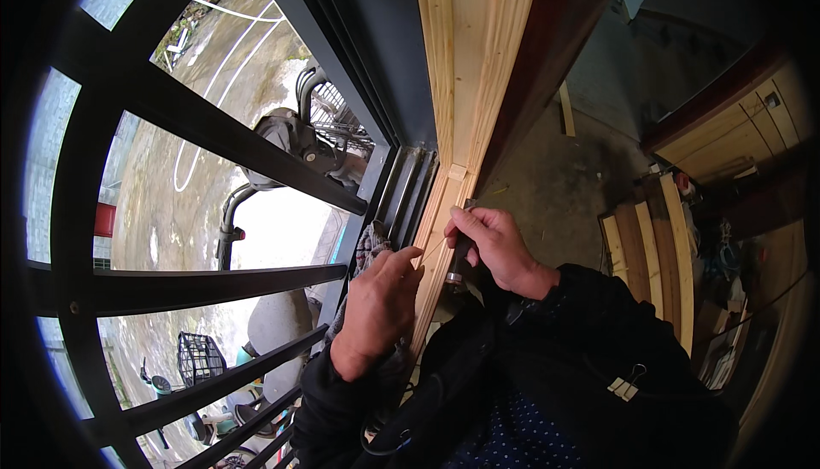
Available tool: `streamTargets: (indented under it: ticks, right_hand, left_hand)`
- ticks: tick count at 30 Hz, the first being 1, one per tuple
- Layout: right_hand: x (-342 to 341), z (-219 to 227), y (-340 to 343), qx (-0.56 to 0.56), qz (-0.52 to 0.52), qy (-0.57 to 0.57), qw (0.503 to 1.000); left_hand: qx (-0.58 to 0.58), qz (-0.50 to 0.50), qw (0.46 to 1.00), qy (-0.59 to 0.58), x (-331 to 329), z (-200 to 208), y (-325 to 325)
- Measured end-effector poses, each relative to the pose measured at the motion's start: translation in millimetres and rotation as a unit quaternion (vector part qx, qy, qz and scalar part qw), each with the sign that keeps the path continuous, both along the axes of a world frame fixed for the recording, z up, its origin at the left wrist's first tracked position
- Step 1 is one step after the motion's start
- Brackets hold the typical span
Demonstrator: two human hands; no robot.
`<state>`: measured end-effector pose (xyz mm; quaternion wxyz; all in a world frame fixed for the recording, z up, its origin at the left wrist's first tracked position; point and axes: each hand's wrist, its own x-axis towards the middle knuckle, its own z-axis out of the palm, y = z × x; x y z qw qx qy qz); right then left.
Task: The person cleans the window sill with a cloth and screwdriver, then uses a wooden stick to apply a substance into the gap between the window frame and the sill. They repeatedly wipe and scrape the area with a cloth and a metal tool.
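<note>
A long pale wooden beam [453,119] with grooved edges runs from the far side toward me, with a small rectangular notch or block [459,172] in its middle. My right hand [502,251] is closed over the beam's right side, thumb and forefinger pinched. A dark rod-like tool with a shiny metal ring [455,278] shows under its curled fingers; its kind is hidden. My left hand [380,302] is over the beam's left edge, thumb and fingers brought together. A thin light sliver or strand [433,249] seems to span the gap between both hands.
Left of the beam are a dark metal window frame with bars [213,290] and a sliding track [406,187]. A grey patterned cloth [371,243] lies by my left hand. Outside stand parked scooters [290,140]. At right, wooden boards [653,247] are stacked.
</note>
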<state>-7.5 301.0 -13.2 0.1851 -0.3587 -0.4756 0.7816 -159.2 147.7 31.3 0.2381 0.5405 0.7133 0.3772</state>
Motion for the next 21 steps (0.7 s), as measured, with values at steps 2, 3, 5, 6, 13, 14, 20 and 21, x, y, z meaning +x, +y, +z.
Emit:
streamTargets:
  ticks: [2,3,5,6,13,14,20,21]
  right_hand:
    - [0.7,0.9,0.5,-0.012,0.010,0.007,1.000]
    - [0.8,1.1,0.8,-0.015,0.014,0.014,1.000]
    - [0.6,1.2,0.4,-0.015,0.017,0.020,1.000]
    - [0.1,1.2,-0.3,-0.016,0.019,0.023,0.999]
    - [-2.7,-2.5,0.2,0.024,0.056,0.001,0.998]
    - [0.3,-2.4,2.7,0.031,0.059,-0.012,0.998]
    - [10.4,-5.5,6.7,0.126,0.086,-0.055,0.987]
    - [11.4,-6.6,6.3,0.126,0.092,-0.058,0.986]
  left_hand:
    - [-0.043,0.032,0.996,-0.073,0.0,-1.2,-1.3]
    - [-0.064,0.044,0.991,-0.108,-0.3,-1.9,-1.2]
    - [-0.088,0.059,0.984,-0.146,-0.2,-2.5,0.1]
    - [-0.090,0.062,0.983,-0.150,0.0,-1.9,1.0]
    - [-0.127,0.154,0.953,-0.229,-0.3,16.9,2.2]
    - [-0.157,0.165,0.957,-0.181,-3.2,16.3,4.3]
    - [-0.161,0.143,0.975,-0.054,-18.5,-3.3,12.4]
    - [-0.167,0.149,0.973,-0.051,-18.9,-5.8,12.6]
